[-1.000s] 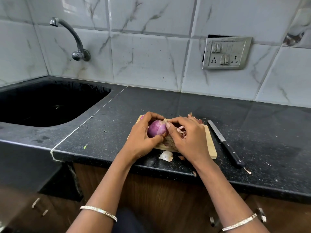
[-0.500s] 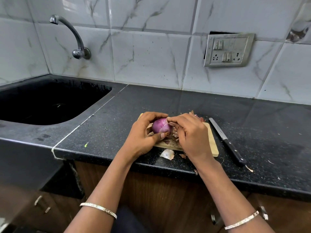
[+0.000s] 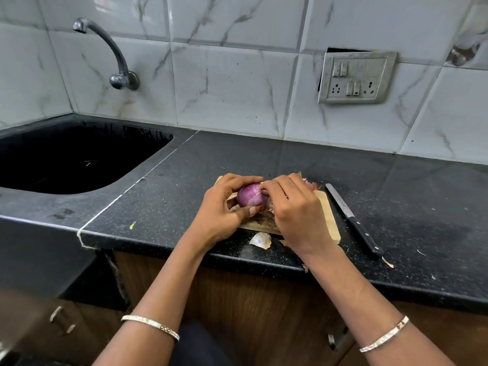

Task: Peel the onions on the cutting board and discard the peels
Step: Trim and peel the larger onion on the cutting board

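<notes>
A purple onion is held just above the wooden cutting board. My left hand grips it from the left, thumb under it and fingers over its top. My right hand is curled against the onion's right side, its fingertips pinching skin at the top of the onion. Loose peels lie on the board under my hands, more peel shows behind my right hand, and one pale piece lies on the counter in front of the board.
A black-handled knife lies on the black counter just right of the board. A dark sink with a wall tap sits at the left. The counter's front edge runs right under my wrists.
The onion has been turned in my left hand, and my right fingertips have moved from its right side up to its top. The view has shifted slightly.
</notes>
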